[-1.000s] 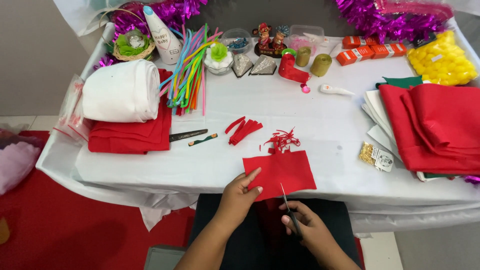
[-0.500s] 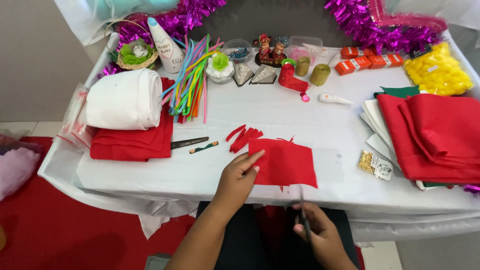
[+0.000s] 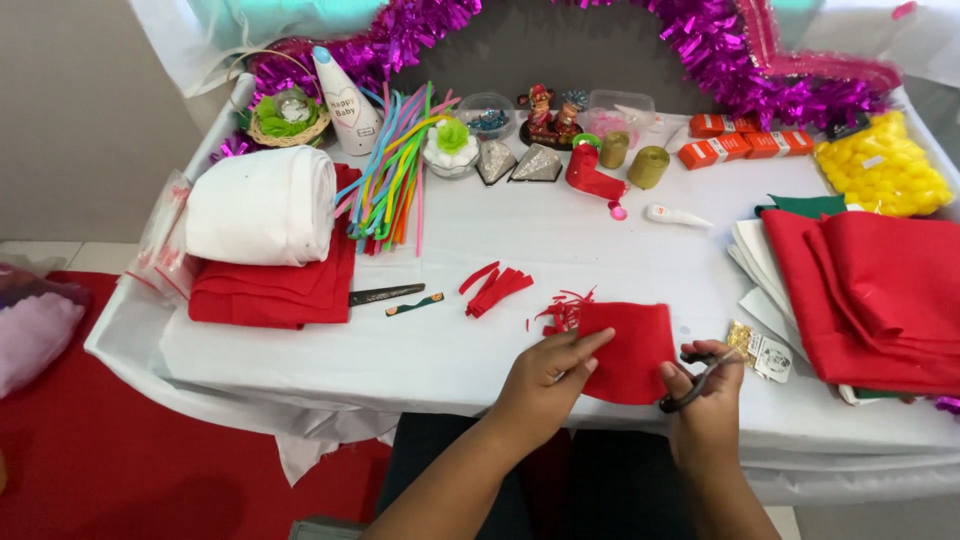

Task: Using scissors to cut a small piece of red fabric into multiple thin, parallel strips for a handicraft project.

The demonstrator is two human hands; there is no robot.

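Observation:
A piece of red felt (image 3: pixel 625 345) lies near the front edge of the white-covered table (image 3: pixel 560 240). My left hand (image 3: pixel 548 375) pinches its left edge between thumb and fingers. My right hand (image 3: pixel 705 400) grips dark-handled scissors (image 3: pixel 693 385) at the felt's right edge. Thin red felt offcuts (image 3: pixel 562 310) lie just behind the piece, and a small bundle of cut red strips (image 3: pixel 497 287) lies farther left.
Folded red felt (image 3: pixel 270 290) with a white roll (image 3: pixel 262 205) on it sits at left, and a red fabric stack (image 3: pixel 870 290) at right. Coloured pipe cleaners (image 3: pixel 395 175), a dark knife (image 3: pixel 385 295), a small packet (image 3: pixel 758 350), yellow bag (image 3: pixel 880 165), ribbon spools and magenta tinsel (image 3: pixel 720 50) fill the back.
The red felt has shifted right and been turned. My right hand has come up from below the table edge with the scissors to the felt's right side.

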